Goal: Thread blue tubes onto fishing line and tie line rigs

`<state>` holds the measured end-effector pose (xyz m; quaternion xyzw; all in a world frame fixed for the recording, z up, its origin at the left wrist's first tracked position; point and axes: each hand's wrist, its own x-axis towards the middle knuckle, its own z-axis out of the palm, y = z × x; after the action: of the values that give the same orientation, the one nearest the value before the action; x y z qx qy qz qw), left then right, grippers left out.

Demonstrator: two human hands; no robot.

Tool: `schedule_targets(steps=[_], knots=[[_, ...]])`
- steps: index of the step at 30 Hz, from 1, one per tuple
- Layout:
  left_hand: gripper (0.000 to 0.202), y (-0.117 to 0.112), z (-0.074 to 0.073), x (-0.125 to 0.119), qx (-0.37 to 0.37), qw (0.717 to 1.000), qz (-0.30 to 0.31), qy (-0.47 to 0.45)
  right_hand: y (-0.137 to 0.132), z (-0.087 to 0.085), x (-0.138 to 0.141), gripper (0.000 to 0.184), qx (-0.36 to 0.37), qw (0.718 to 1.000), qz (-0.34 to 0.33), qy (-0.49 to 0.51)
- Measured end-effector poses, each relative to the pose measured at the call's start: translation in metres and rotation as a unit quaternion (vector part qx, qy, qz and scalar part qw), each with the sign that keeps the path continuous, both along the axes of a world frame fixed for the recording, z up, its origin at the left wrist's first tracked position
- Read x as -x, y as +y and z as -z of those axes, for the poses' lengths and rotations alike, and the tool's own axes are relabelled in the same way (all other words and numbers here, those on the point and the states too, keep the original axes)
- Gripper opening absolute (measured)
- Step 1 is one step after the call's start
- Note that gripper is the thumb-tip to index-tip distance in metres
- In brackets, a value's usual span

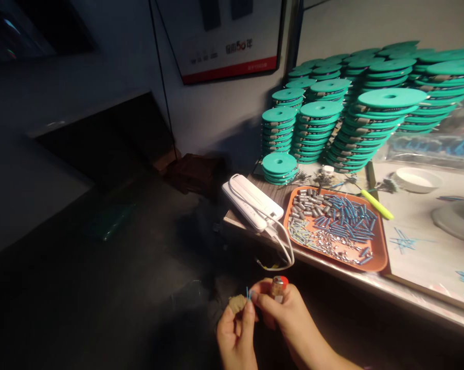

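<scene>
Below the table's front edge, my two hands are close together. My left hand (237, 331) is closed, its thumb and fingers pinching a thin blue stick-like piece (247, 293). A tan, crumpled-looking patch (237, 303) covers or sits at its index fingertip; I cannot tell which. In my closed right hand (284, 311) is what looks like a lighter (279, 289), with a red and metal top. The right thumb and fingertip come up against the blue piece. Whether they also grip it is too small to tell.
On the table (421, 267) an orange tray (382, 252) holds dark cylinders, blue ribbed tubes and small metal parts. A white power bank (251, 200) with a cable lies left of it. Stacked green spools (280, 163) stand behind. Right are a yellow pen-like tool (376, 204) and white dish (419, 179).
</scene>
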<state>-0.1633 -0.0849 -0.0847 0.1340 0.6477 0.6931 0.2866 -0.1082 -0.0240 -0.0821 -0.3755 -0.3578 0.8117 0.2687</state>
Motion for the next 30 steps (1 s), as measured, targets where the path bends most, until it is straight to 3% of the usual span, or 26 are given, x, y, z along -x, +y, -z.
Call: schedule_targets(steps=[10, 14, 18, 23, 30], knots=[[0.011, -0.01, 0.017, 0.004, 0.038, 0.975, -0.043, 0.213, 0.001, 0.004, 0.001, 0.01, 0.029, 0.998, 0.057, -0.008], [0.018, -0.006, 0.011, 0.006, 0.022, 0.99, -0.013, 0.137, 0.003, 0.003, -0.001, 0.01, 0.045, 0.997, 0.061, 0.009], [0.027, -0.003, 0.004, 0.007, 0.012, 0.998, -0.008, 0.062, 0.002, 0.0, 0.0, 0.021, 0.053, 0.998, 0.024, 0.03], [0.024, -0.003, 0.003, 0.006, 0.015, 0.999, -0.01, 0.035, 0.001, 0.0, 0.002, 0.029, 0.032, 0.999, -0.015, 0.024], [0.026, -0.002, 0.002, 0.007, 0.003, 1.0, -0.006, 0.018, 0.0, 0.001, 0.001, 0.029, 0.029, 0.999, -0.008, 0.034]])
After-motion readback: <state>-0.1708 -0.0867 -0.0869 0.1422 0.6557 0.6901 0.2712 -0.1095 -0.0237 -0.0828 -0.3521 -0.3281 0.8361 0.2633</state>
